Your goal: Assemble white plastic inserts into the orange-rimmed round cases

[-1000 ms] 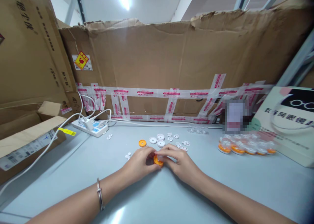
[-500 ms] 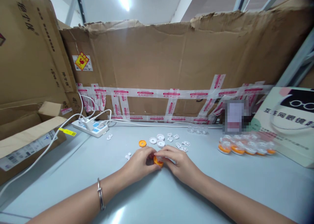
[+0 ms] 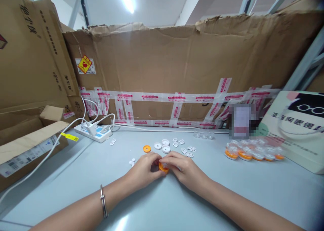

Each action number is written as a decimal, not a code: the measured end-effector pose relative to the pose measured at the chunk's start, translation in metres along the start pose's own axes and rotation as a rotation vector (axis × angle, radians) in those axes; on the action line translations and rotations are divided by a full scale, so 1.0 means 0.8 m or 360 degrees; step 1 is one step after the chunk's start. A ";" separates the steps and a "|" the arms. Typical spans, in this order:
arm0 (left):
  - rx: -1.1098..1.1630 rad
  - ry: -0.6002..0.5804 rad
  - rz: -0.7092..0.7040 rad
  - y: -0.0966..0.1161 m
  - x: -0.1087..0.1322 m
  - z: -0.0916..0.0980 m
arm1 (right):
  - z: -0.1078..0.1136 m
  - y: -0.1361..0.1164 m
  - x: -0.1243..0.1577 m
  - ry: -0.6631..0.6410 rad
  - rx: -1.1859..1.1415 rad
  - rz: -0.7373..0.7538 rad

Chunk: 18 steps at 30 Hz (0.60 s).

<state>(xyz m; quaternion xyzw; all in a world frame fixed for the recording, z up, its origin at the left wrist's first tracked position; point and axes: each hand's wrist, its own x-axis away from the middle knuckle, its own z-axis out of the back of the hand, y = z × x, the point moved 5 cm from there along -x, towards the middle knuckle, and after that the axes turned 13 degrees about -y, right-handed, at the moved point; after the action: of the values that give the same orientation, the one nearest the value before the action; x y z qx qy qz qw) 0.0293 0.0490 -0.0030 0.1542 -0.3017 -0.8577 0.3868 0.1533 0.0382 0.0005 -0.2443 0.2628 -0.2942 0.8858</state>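
Left hand (image 3: 146,168) curled, thumb and fingers gripping orange round piece (image 3: 164,169), near centre of table (image 3: 157,205); right hand (image 3: 185,167) bent, fingertips at the piece's right side, can't tell if pinching anything; small white bits (image 3: 132,162) just left of hands; beyond hands, orange disc (image 3: 147,151) left of three white discs (image 3: 166,149); white cut-out pieces (image 3: 190,154) right of those; orange-white clear-topped items (image 3: 245,154) far right; power strip (image 3: 100,136) far left; taped cardboard (image 3: 152,62) farthest.

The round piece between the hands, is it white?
No, the round piece between the left hand and the right hand is orange.
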 end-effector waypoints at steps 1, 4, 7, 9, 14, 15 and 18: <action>0.0007 -0.0004 0.0002 -0.001 0.000 0.000 | 0.000 0.000 0.000 0.0006 0.0005 0.0010; 0.0016 -0.0008 0.0015 -0.002 -0.001 0.000 | -0.001 -0.001 0.001 0.0014 0.0033 0.0040; 0.0010 -0.0009 0.0032 -0.003 -0.003 0.000 | -0.001 -0.002 0.001 0.0005 0.0055 0.0058; 0.0022 -0.0003 0.0033 -0.004 -0.003 0.000 | -0.001 -0.003 0.002 -0.0011 0.0042 0.0068; 0.0078 0.0023 0.0019 -0.002 -0.002 0.000 | 0.013 0.007 0.001 0.0141 -0.0058 -0.0110; 0.0093 0.0020 0.0021 -0.002 -0.002 0.000 | 0.019 0.011 0.001 0.0203 -0.0079 -0.0166; 0.0145 0.0020 0.0038 0.000 -0.001 0.001 | 0.038 0.031 0.004 0.0362 -0.0056 -0.0324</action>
<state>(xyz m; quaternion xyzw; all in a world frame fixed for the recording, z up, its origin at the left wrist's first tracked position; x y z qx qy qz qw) 0.0293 0.0497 -0.0023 0.1733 -0.3399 -0.8374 0.3915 0.1836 0.0623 0.0080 -0.2504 0.3403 -0.4037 0.8115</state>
